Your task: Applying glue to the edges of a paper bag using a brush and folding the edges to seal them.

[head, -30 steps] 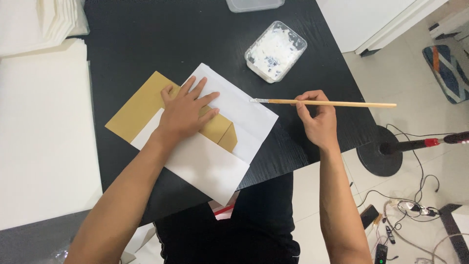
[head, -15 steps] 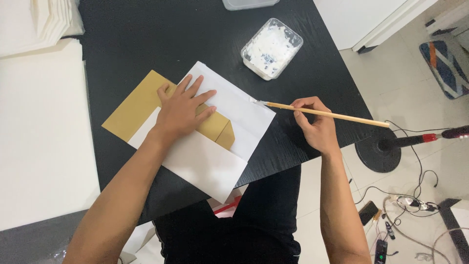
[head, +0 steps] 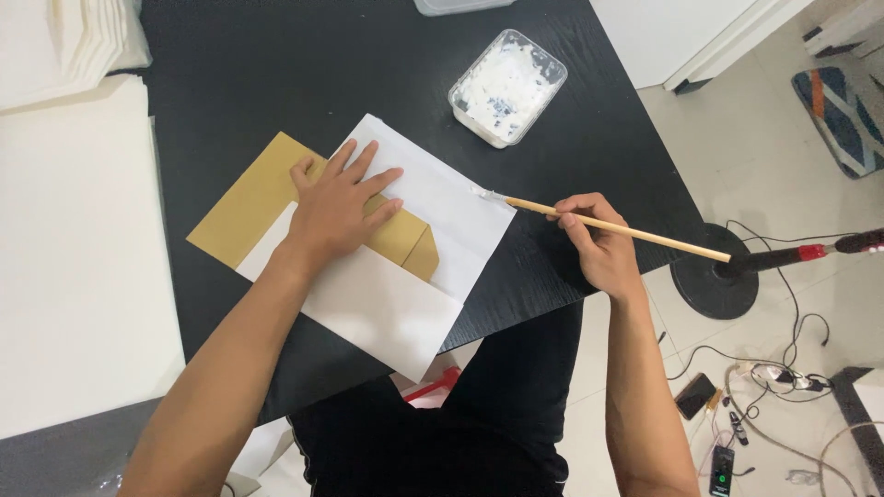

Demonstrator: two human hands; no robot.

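Black table point(head: 276, 74), left hand point(head: 339, 207) flat, fingers spread on tan envelope point(head: 253, 198) over white sheet point(head: 396, 299), right hand point(head: 599, 244) pinching brush point(head: 608, 225), tip at sheet's edge, paste tub point(head: 508, 87) nearby

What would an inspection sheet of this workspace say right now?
Surface: black table, matte.
Job's things: tan envelope lying on white paper sheet; wooden brush with its tip at the sheet's right edge; clear tub of white paste.
Clutter: stacked white sheets at left.
Hands: left hand flat on envelope; right hand gripping brush.
Cables: tangled cables on floor at right.
Surroundings: round black stand base, patterned rug, tiled floor.
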